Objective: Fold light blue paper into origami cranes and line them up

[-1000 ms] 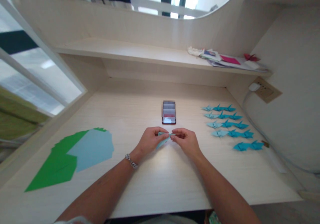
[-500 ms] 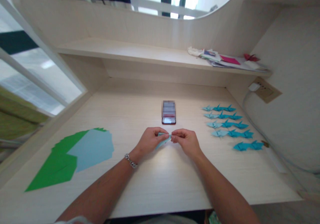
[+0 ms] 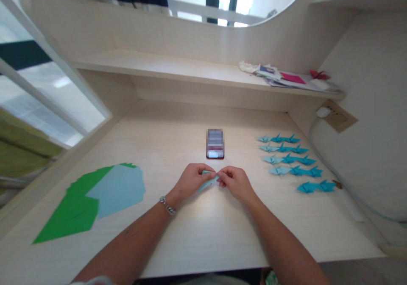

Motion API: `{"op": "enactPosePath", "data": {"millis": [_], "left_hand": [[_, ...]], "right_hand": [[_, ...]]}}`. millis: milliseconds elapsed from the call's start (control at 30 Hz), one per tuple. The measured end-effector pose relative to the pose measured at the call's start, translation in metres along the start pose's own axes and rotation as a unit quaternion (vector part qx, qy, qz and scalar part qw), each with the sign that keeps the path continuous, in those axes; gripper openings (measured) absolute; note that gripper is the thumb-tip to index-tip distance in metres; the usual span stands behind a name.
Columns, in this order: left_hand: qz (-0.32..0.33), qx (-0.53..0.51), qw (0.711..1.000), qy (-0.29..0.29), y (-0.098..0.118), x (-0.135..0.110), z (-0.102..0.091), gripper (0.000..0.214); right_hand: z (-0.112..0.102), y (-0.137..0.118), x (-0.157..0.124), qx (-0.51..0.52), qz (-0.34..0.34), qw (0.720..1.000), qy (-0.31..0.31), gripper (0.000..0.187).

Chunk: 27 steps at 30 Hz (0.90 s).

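Note:
A small folded piece of light blue paper point(image 3: 206, 185) is pinched between my two hands at the middle of the desk. My left hand point(image 3: 194, 179) grips its left part, thumb on top, with a chain bracelet at the wrist. At the paper's right tip, my right hand point(image 3: 234, 181) presses thumb and forefinger together. The fingertips of both hands nearly meet and hide part of the folds. Just beyond them lies a phone point(image 3: 215, 143) with its screen lit and blurred.
Folded blue paper cranes point(image 3: 290, 159) sit in several rows at the right. Fanned sheets of green paper point(image 3: 68, 215) and light blue paper point(image 3: 122, 189) lie at the left. A shelf point(image 3: 178, 68) with papers runs along the back. A cable point(image 3: 330, 166) hangs from a wall socket.
My right thumb and fingers have shifted slightly at the paper's right tip. The left hand keeps its grip, and the view has tilted very slightly.

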<state>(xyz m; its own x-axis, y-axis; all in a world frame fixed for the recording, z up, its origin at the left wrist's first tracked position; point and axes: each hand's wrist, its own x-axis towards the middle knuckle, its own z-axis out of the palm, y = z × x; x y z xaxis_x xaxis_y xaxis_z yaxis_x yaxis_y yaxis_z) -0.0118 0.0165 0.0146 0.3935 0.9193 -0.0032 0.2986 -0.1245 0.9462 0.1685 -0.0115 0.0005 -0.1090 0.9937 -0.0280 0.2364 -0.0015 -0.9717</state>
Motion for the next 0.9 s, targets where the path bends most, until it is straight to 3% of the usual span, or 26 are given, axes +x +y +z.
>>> {"op": "enactPosePath", "data": {"millis": [133,400,600,900], "left_hand": [[-0.029,-0.038,0.999,0.013,-0.0055,0.0018,0.0009,0.031],[-0.031,-0.046,0.998,-0.007,-0.0077,0.0028,-0.0003,0.028],[-0.061,-0.082,0.995,-0.005,-0.0058,0.0036,-0.0017,0.031],[-0.047,-0.087,0.995,0.002,-0.0014,0.0025,-0.0018,0.023]], "right_hand": [[-0.0004,0.002,0.0008,-0.006,0.012,1.0,0.014,0.028],[0.0028,0.002,0.0003,-0.039,-0.001,0.999,-0.015,0.022],[0.003,0.005,0.0032,0.003,0.023,1.0,-0.001,0.025],[0.002,-0.0007,0.0015,0.039,0.038,0.998,-0.021,0.024]]}}
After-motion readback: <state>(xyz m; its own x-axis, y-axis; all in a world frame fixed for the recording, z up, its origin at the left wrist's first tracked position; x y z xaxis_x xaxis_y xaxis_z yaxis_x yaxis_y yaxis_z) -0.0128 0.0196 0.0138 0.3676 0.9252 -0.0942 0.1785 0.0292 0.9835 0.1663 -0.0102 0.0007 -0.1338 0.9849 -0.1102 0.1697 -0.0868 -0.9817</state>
